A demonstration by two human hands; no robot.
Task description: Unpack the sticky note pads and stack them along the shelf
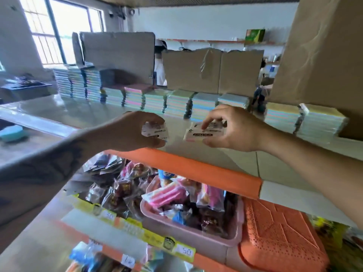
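Note:
My left hand [129,132] is shut on a crumpled clear wrapper [155,130] with printed labels, held above the shelf's front edge. My right hand [233,128] grips a sticky note pad [198,133] with a white label, just right of the wrapper and slightly above the pale shelf top [78,112]. Along the back of the shelf runs a row of pastel sticky note stacks [176,104], taller at the left [78,83]. More stacks [306,118] lie at the right, under a cardboard box.
Open cardboard boxes [212,69] stand behind the stacks, and a big one [322,52] sits at the right. The shelf has an orange front strip [196,169]. Below are a pink basket [196,226] of packets and an orange perforated basket [280,236].

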